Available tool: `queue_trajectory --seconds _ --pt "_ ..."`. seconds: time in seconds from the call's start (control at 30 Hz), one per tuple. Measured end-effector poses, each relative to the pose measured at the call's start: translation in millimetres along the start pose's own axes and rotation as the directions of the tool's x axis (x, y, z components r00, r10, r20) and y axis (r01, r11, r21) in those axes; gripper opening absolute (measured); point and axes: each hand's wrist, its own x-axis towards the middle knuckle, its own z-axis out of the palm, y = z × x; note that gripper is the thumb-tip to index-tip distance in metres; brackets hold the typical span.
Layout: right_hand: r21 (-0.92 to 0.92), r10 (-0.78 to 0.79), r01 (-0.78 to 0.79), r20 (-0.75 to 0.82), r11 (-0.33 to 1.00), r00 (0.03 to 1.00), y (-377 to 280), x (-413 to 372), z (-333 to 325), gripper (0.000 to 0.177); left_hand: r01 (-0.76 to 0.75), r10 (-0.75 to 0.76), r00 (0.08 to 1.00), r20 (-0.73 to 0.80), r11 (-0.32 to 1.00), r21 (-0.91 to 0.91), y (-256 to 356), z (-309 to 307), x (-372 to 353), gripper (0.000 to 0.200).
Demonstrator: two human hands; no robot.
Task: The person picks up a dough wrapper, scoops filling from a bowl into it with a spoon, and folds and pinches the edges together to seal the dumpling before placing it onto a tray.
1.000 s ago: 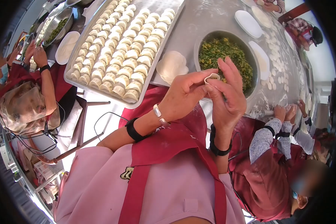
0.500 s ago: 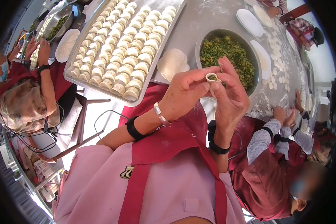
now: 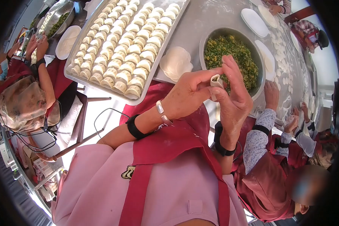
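A partly folded dumpling (image 3: 216,81) is pinched between my two hands, its open end facing up. My left hand (image 3: 192,90) grips its left side with thumb and forefinger. On the other side, my right hand (image 3: 233,92) presses it with the thumb, and its fingers point upward. Just behind my hands is a metal bowl (image 3: 260,81) of chopped green and yellow filling (image 3: 229,51). Overlapping round dough wrappers (image 3: 175,63) lie on the table left of the bowl. Rows of crescent dumplings (image 3: 120,56) fill the metal tray (image 3: 148,81) farther left.
White oval plates (image 3: 254,22) and small dough pieces (image 3: 285,62) lie on the floured metal table (image 3: 194,22). At right, a co-worker's hand (image 3: 271,95) reaches beside the bowl. Another person's hands (image 3: 37,47) are at the far left near a second bowl (image 3: 66,23).
The dumpling has tilted and its opening has narrowed between my fingers. The right-hand co-worker's arm has moved up and left toward the bowl.
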Motion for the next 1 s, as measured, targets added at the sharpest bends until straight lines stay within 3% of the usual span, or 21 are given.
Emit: queue_trajectory --seconds 0.1,0.23,0.3,0.4,0.5,0.73,0.8,0.9,1.0 --pt "-0.017 -0.031 0.033 0.086 0.999 0.996 7 -2 -6 0.025 0.008 -0.009 1.000 0.022 0.999 0.050 5 1 0 0.044" --pt "0.019 -0.122 0.121 0.050 0.992 0.991 21 -7 -5 0.021 -0.014 0.010 0.998 0.061 0.998 0.056 2 -2 0 0.044" --pt "-0.006 -0.162 0.162 0.030 0.987 0.986 20 -9 -2 0.019 -0.078 0.078 0.997 -0.022 0.997 0.022 0 4 1 0.046" --pt "-0.003 -0.127 0.127 -0.029 0.992 0.992 18 -7 3 0.016 -0.094 0.092 0.992 -0.089 0.995 -0.017 -4 6 0 0.049" --pt "0.068 0.022 -0.014 -0.119 0.998 0.993 2 -5 11 0.015 -0.042 0.041 0.997 -0.068 0.999 -0.024 -1 3 0 0.049" --pt "-0.218 -0.251 0.250 0.023 0.943 0.968 22 -9 4 0.023 -0.102 0.109 0.994 -0.026 0.974 0.201 -6 -2 -4 0.047" --pt "-0.298 -0.270 0.288 0.099 0.910 0.958 19 -6 -2 0.025 -0.042 0.039 0.999 0.022 0.991 0.129 -4 -7 -2 0.048" --pt "-0.005 0.112 -0.112 0.017 0.994 0.994 -10 -2 5 0.029 0.044 -0.045 0.995 0.090 0.999 0.022 7 -9 -4 0.050" --pt "-0.003 -0.017 0.018 0.191 1.000 0.981 1 1 -6 0.031 0.060 -0.049 0.988 0.146 0.996 -0.068 1 -7 -4 0.049"
